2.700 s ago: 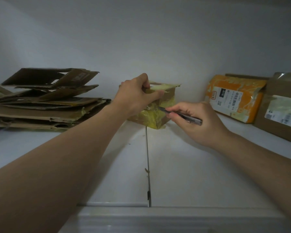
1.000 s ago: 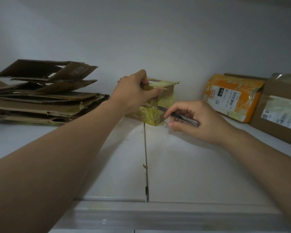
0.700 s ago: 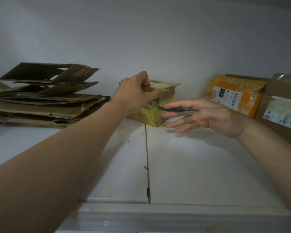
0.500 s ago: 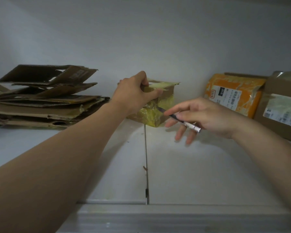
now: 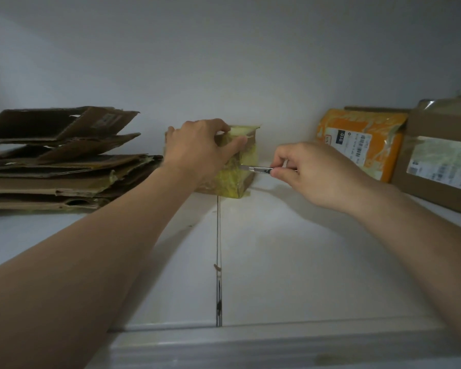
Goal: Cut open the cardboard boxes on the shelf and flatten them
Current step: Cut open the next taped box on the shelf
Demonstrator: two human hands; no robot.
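small brown cardboard box wrapped in yellow tape point(image 5: 237, 179) mid-shelf, at the back wall | left hand point(image 5: 197, 150) grips its top | right hand point(image 5: 314, 174) pinches slim metal cutter point(image 5: 258, 170) (blade tip at the box's side) | white shelf point(image 5: 277, 262) | flattened brown cardboard stack point(image 5: 64, 166) left

A: Passable?
B: Shelf point(image 5: 290, 262) front open. Gap between taped box point(image 5: 237, 179) and orange parcel point(image 5: 357, 134), right hand point(image 5: 317, 177) in it.
A: Blocked?
B: Left: flattened cardboard stack point(image 5: 64, 169). Right: brown box point(image 5: 437, 129) just beside parcel. Wall point(image 5: 224, 62) behind.

Plain white wall point(image 5: 224, 62) behind; a dark seam point(image 5: 218, 235) runs front to back below; a small brown scrap point(image 5: 217, 267) lies on it.
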